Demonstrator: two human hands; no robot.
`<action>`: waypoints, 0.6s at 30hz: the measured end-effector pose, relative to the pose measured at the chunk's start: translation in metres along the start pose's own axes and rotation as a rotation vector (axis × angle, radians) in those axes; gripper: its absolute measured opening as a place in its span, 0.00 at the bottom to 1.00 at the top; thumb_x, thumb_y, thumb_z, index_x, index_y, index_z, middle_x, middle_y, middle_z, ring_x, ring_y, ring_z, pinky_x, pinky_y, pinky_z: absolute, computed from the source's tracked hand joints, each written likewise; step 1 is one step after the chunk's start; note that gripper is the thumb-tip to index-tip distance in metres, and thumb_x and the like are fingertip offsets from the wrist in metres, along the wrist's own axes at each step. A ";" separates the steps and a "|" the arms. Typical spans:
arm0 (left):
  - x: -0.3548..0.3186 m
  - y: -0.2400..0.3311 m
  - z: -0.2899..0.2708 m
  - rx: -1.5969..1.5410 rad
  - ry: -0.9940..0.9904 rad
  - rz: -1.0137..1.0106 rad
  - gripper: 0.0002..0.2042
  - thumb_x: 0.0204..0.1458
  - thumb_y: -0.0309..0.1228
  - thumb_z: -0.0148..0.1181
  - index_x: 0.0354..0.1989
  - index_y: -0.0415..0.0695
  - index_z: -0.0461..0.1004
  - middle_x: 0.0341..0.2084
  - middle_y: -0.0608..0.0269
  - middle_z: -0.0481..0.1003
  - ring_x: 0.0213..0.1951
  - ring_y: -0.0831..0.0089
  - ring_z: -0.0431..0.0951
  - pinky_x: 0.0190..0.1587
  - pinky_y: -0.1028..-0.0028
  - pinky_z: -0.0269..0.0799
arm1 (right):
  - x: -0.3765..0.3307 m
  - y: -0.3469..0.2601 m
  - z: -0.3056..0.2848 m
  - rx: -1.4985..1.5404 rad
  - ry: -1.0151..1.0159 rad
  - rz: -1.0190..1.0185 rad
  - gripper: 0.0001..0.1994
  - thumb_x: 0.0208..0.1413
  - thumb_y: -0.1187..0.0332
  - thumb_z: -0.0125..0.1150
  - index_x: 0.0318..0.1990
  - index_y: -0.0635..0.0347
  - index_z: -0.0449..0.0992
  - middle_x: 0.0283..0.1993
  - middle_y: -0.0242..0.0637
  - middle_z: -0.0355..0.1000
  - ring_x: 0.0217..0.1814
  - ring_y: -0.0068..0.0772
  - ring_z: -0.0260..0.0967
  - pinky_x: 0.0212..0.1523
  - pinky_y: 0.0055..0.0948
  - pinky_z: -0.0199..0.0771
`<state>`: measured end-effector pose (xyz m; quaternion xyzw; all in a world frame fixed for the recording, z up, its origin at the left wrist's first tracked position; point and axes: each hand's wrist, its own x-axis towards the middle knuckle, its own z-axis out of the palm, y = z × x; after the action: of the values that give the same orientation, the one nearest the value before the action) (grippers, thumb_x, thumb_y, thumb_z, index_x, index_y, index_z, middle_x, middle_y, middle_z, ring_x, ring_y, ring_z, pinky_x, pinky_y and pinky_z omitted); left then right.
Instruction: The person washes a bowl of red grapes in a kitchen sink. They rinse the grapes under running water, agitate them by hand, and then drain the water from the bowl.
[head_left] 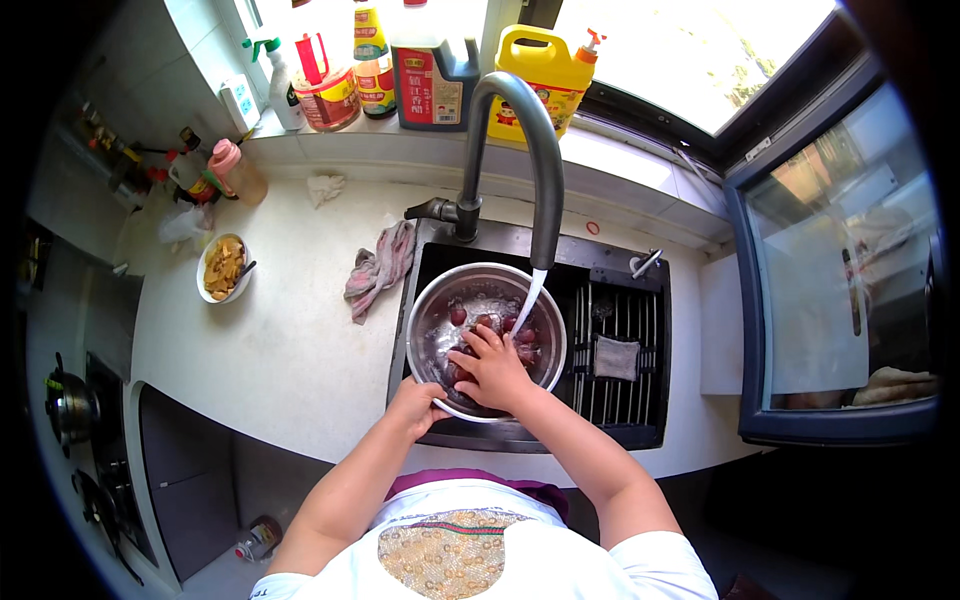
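A round stainless steel bowl sits over the left part of the dark sink, with water and several dark red, round fruits inside; I cannot tell if they are plums or large grapes. From the grey curved faucet a stream of water runs into the bowl. My left hand grips the bowl's near left rim, thumb over the edge. Inside the bowl, my right hand rests palm down on the fruits, its fingers spread. It partly hides the fruits beneath.
A rack with a grey sponge covers the sink's right side. Left of the sink lies a crumpled rag, and farther left a bowl of food. Bottles and a yellow jug line the sill. An open window sash juts in at right.
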<state>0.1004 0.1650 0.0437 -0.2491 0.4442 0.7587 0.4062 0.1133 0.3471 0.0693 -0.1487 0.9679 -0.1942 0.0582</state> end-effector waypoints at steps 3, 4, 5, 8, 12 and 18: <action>-0.008 0.008 -0.016 0.019 0.049 0.043 0.22 0.41 0.13 0.47 0.50 0.33 0.65 0.41 0.48 0.73 0.37 0.58 0.80 0.33 0.62 0.83 | 0.009 -0.005 -0.014 0.291 0.232 -0.039 0.20 0.48 0.64 0.65 0.51 0.54 0.75 0.58 0.48 0.65 0.63 0.55 0.59 0.61 0.46 0.61; -0.018 0.015 -0.014 0.042 0.075 0.063 0.21 0.41 0.14 0.47 0.48 0.32 0.65 0.39 0.48 0.73 0.35 0.58 0.80 0.33 0.62 0.83 | 0.016 -0.008 -0.018 0.334 0.280 -0.009 0.19 0.48 0.65 0.65 0.50 0.56 0.75 0.56 0.48 0.67 0.60 0.54 0.62 0.59 0.44 0.63; -0.020 0.017 -0.019 0.025 0.063 0.071 0.20 0.41 0.14 0.47 0.48 0.32 0.65 0.39 0.48 0.73 0.35 0.57 0.80 0.34 0.61 0.83 | 0.026 -0.012 -0.024 0.378 0.327 0.020 0.18 0.49 0.67 0.64 0.49 0.58 0.75 0.54 0.48 0.69 0.57 0.53 0.65 0.58 0.42 0.65; -0.026 0.024 -0.036 -0.024 0.031 0.091 0.19 0.42 0.14 0.48 0.47 0.30 0.64 0.38 0.47 0.73 0.34 0.56 0.80 0.34 0.59 0.82 | 0.071 -0.023 -0.038 0.377 0.480 -0.008 0.16 0.48 0.71 0.63 0.46 0.61 0.75 0.50 0.48 0.71 0.52 0.51 0.68 0.53 0.39 0.69; -0.038 0.033 -0.067 -0.080 0.055 0.083 0.17 0.42 0.15 0.48 0.45 0.28 0.65 0.36 0.47 0.73 0.33 0.56 0.80 0.33 0.60 0.82 | 0.153 -0.036 -0.047 0.001 0.441 -0.008 0.20 0.50 0.72 0.57 0.53 0.60 0.70 0.60 0.46 0.62 0.60 0.50 0.62 0.54 0.41 0.69; -0.064 0.057 -0.132 -0.052 0.116 0.103 0.16 0.41 0.15 0.49 0.42 0.28 0.66 0.31 0.48 0.74 0.27 0.57 0.80 0.26 0.63 0.82 | 0.223 -0.035 -0.052 -0.551 -0.020 0.119 0.21 0.57 0.67 0.45 0.60 0.54 0.66 0.67 0.33 0.57 0.70 0.43 0.49 0.66 0.60 0.47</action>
<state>0.0900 0.0089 0.0544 -0.2801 0.4592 0.7741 0.3337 -0.0981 0.2656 0.1186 -0.1038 0.9906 0.0815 0.0365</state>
